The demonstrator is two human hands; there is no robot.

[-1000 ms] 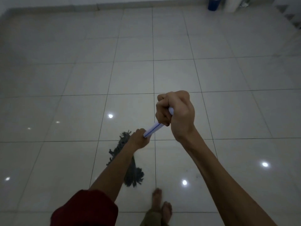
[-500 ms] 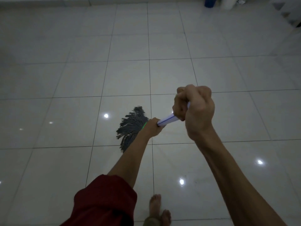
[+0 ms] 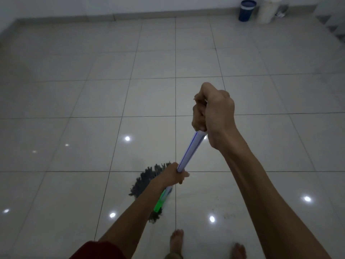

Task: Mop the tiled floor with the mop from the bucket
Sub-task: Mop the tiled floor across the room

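A mop with a white handle (image 3: pixel 190 150) bearing a blue stripe slants down to a green collar (image 3: pixel 161 201) and a grey string head (image 3: pixel 147 179) lying on the pale tiled floor (image 3: pixel 93 101). My right hand (image 3: pixel 212 111) grips the top of the handle. My left hand (image 3: pixel 172 175) grips it lower down, just above the green collar, and my forearm hides part of the mop head. The blue bucket (image 3: pixel 246 10) stands far off at the back wall.
A white container (image 3: pixel 267 10) stands next to the blue bucket. Steps (image 3: pixel 334 27) rise at the far right. My bare feet (image 3: pixel 176 242) stand on the tiles just behind the mop head. Ceiling lights reflect off the glossy floor.
The mop head swung forward and left, then came back close to my feet. My right hand rose higher on the handle line and more handle shows between the hands.
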